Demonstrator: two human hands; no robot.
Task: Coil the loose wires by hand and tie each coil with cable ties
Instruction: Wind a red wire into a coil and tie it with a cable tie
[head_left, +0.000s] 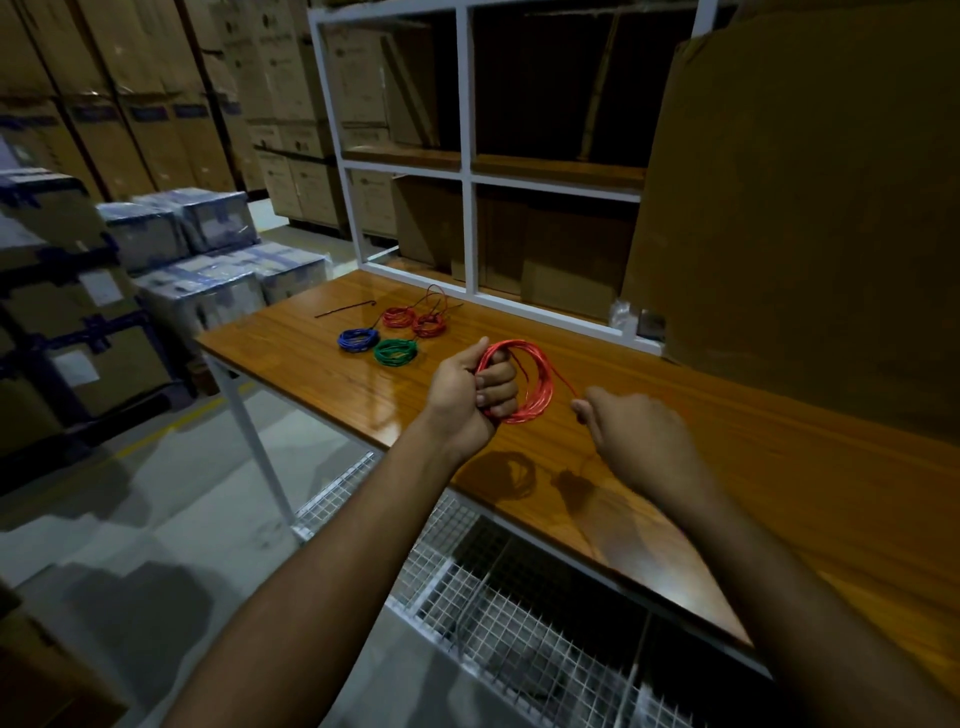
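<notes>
left hand fingers clamp red wire coil; right hand fingers pinch its loose end.

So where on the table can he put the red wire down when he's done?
The table is bare to the right of the right hand, out to the big cardboard sheet. It is also bare along the front edge, left of the left hand. It is crowded by the blue coil, green coil and two red coils.
</notes>
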